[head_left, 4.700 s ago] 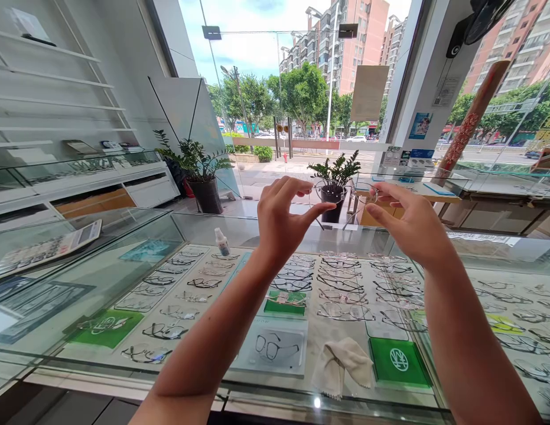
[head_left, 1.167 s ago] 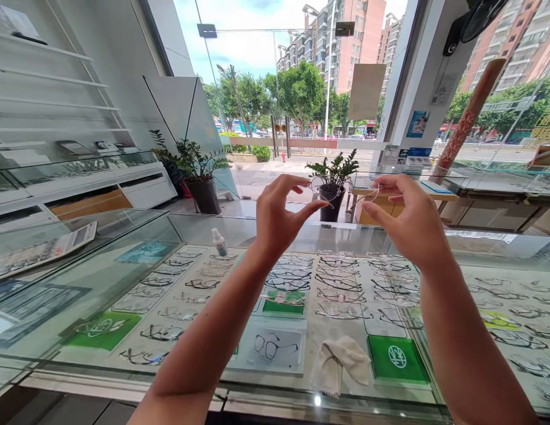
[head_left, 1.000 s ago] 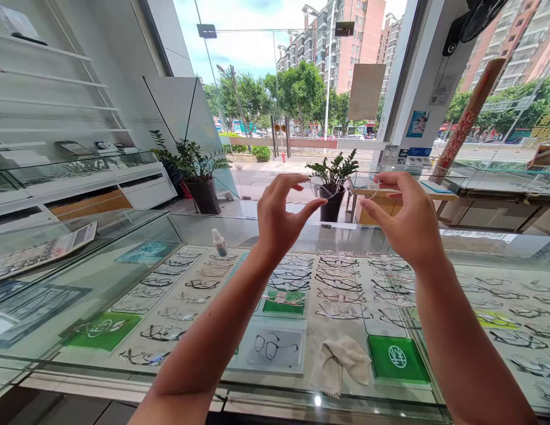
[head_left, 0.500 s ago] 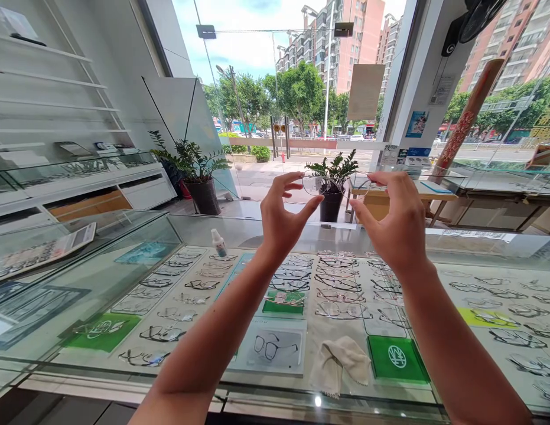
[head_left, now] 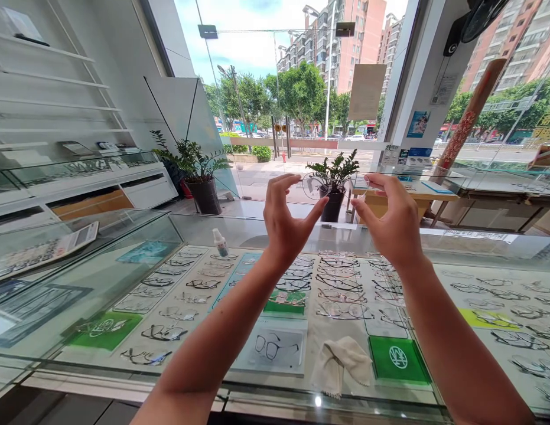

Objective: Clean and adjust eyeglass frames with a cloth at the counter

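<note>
A pair of thin-rimmed eyeglasses (head_left: 314, 186) is raised above the glass counter, its clear lenses seen against the window and a potted plant. My left hand (head_left: 286, 215) grips its left side with the fingertips, thumb lower and apart from the fingers. On the other side, my right hand (head_left: 392, 218) pinches the right end near the temple. The thin frame is hard to make out against the bright background. Below my forearms lie a crumpled beige cloth (head_left: 341, 363) and a green square pad (head_left: 399, 359) with a white logo.
Rows of eyeglasses (head_left: 339, 277) fill the glass display counter (head_left: 204, 227). A small white spray bottle (head_left: 220, 242) stands on the counter at centre left. Potted plants (head_left: 204, 189) and a wooden table (head_left: 416, 192) stand beyond it, before the glass shopfront.
My left hand has shifted slightly right and my right hand slightly left, the glasses turning a little between them. Both hands keep hold of the frame.
</note>
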{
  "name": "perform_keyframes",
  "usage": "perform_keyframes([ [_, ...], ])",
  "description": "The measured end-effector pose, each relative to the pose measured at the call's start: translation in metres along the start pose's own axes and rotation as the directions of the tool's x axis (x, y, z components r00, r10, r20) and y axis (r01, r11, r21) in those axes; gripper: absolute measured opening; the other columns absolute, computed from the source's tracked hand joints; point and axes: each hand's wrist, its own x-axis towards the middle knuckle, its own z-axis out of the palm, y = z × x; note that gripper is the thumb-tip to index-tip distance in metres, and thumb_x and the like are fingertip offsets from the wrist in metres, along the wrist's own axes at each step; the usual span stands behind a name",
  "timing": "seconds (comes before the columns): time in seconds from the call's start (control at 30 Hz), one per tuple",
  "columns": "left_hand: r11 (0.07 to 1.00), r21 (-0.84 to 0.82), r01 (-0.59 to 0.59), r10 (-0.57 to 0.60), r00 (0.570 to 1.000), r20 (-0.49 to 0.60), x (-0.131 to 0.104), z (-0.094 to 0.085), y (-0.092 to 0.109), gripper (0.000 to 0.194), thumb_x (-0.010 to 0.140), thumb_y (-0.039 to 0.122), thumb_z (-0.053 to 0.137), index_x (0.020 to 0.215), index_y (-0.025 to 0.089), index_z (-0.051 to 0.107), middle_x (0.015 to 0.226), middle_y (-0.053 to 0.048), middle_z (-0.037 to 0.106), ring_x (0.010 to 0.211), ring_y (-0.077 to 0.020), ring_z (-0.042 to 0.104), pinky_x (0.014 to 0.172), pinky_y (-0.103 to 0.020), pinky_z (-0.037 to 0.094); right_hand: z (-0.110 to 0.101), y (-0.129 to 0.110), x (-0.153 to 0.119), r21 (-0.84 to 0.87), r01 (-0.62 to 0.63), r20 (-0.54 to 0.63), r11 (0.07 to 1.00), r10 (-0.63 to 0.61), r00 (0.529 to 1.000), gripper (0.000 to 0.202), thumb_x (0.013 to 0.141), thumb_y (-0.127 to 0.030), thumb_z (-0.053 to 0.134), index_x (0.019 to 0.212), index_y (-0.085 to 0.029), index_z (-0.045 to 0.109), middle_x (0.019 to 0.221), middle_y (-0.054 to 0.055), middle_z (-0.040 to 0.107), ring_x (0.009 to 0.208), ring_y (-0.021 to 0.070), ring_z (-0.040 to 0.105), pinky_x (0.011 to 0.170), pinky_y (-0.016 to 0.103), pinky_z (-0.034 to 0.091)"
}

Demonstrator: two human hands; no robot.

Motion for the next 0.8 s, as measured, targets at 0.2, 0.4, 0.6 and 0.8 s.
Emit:
perform_keyframes([
  [0.2,1.000,-0.014,0.022,-0.022,1.000,0.017,0.001,-0.001,-0.004,0.056,0.083,0.039,0.094,0.126,0.024,0.062,0.118,-0.008,0.075,0.110,-0.0253,0.073,0.089,-0.039,0.060,-0.003,-0.007,0.001,-0.008,0.021,-0.024,1.000,-0.021,0.999,0.040,0.097,-0.026,0.075,0.135,-0.026,0.064,0.127,0.012,0.074,0.119,0.0335,0.071,0.103,0.054,0.060],
  [0.4,0.998,-0.029,0.063,-0.062,0.998,0.026,0.001,-0.001,-0.005,0.058,0.081,0.041,0.096,0.125,0.024,0.063,0.118,-0.008,0.076,0.108,-0.0252,0.073,0.089,-0.039,0.059,-0.004,-0.011,0.001,-0.001,0.014,-0.030,1.000,-0.014,0.999,0.038,0.097,-0.027,0.074,0.134,-0.027,0.065,0.127,0.011,0.074,0.121,0.0342,0.070,0.103,0.055,0.059],
  [0.6,0.995,-0.059,0.081,-0.081,0.997,0.005,0.003,-0.001,-0.008,0.053,0.083,0.039,0.095,0.125,0.024,0.066,0.117,-0.006,0.077,0.105,-0.0235,0.075,0.087,-0.038,0.058,-0.006,-0.017,0.002,0.073,-0.026,-0.051,0.997,0.030,0.998,0.037,0.098,-0.036,0.072,0.133,-0.028,0.067,0.131,0.011,0.074,0.122,0.0325,0.071,0.104,0.054,0.058],
  [0.8,0.999,-0.027,-0.022,0.020,0.998,-0.058,0.008,-0.006,-0.003,0.055,0.082,0.041,0.096,0.126,0.024,0.067,0.116,-0.006,0.079,0.103,-0.0229,0.076,0.087,-0.038,0.057,-0.009,-0.009,0.004,0.257,-0.220,-0.061,0.941,0.243,0.968,0.033,0.107,-0.047,0.059,0.123,-0.025,0.076,0.127,0.011,0.080,0.120,0.0302,0.074,0.103,0.053,0.058],
])
